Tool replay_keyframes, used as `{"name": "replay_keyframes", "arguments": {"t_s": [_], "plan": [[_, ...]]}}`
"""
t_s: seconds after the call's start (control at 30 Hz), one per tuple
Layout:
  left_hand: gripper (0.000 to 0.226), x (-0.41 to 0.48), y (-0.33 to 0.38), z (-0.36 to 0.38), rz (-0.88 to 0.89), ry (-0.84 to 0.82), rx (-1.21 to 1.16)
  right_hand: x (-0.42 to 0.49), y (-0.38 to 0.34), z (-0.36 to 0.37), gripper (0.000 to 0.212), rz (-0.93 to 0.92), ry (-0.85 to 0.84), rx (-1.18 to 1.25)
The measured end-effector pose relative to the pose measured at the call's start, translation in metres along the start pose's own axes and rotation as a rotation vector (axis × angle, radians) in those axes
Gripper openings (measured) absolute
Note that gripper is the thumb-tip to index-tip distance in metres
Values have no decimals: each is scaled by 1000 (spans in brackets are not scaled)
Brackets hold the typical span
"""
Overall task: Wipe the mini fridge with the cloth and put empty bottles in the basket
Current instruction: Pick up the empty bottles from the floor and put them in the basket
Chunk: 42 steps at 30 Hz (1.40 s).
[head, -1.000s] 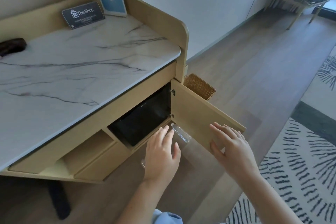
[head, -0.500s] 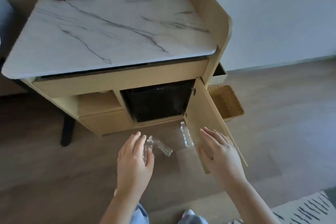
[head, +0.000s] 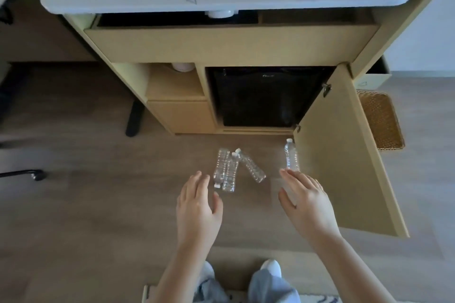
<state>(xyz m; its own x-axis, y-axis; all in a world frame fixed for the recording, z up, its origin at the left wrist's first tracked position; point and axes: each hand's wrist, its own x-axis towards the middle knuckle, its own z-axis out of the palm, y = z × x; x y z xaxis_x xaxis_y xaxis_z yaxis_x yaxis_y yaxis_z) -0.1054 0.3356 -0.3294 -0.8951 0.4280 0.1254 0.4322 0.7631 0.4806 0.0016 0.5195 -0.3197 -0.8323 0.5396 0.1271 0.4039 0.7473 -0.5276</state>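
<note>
shoes [head: 271, 267] and pale trouser legs show nearest, well in front of the mini fridge [head: 266, 98]. both forearms stretch forward toward it, palms down over the wood floor. the left hand [head: 197, 206] hovers with fingers straight and close together, thumb out to the side, holding nothing. the right hand [head: 306, 204] is likewise empty, fingers straight and slightly fanned. between the hands and the fridge, three clear bottles [head: 230, 174] lie in a loose cluster, two touching side by side, the third angled off. a fourth bottle [head: 290, 155] sits to the fridge's front right, just beside the open cabinet door [head: 344, 155]. the woven basket [head: 380, 120] stands right of the fridge, behind that door.
</note>
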Motion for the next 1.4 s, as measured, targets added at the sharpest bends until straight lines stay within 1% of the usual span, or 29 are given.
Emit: {"name": "replay_keyframes", "arguments": {"t_s": [0.1,0.17,0.23,0.43,0.67,0.73,0.8,0.87,0.93,1.07,1.17,1.3,1.4], "plan": [[43,1,-32,41,-30,-12,-10,1,16,53,44,9,-37,-5],[43,2,-55,74,-31,0,-20,1,30,92,39,14,-60,-6],[41,4,-79,110,-30,21,-39,1,45,132,36,31,-64,5],[39,8,-152,228,-19,71,-106,4,95,252,35,62,-57,1],[42,10,-222,353,-46,40,-113,10,161,386,40,33,-50,33],[44,11,-240,385,-42,16,-83,11,178,421,39,29,-54,56],[47,10,-257,415,-56,-22,-67,11,195,454,43,40,-75,72],[51,7,-274,443,-90,-60,-72,9,210,485,44,75,-104,86],[55,5,-290,469,-129,-92,-84,7,223,513,46,146,-143,124],[59,7,-316,509,-196,-94,-121,5,235,556,59,289,-233,158],[53,15,-328,529,-304,-91,-189,4,236,579,65,378,-284,210],[57,26,-341,547,-380,-99,-254,6,236,605,72,499,-342,252],[60,35,-347,557,-413,-139,-312,8,238,619,77,531,-345,304]]}}
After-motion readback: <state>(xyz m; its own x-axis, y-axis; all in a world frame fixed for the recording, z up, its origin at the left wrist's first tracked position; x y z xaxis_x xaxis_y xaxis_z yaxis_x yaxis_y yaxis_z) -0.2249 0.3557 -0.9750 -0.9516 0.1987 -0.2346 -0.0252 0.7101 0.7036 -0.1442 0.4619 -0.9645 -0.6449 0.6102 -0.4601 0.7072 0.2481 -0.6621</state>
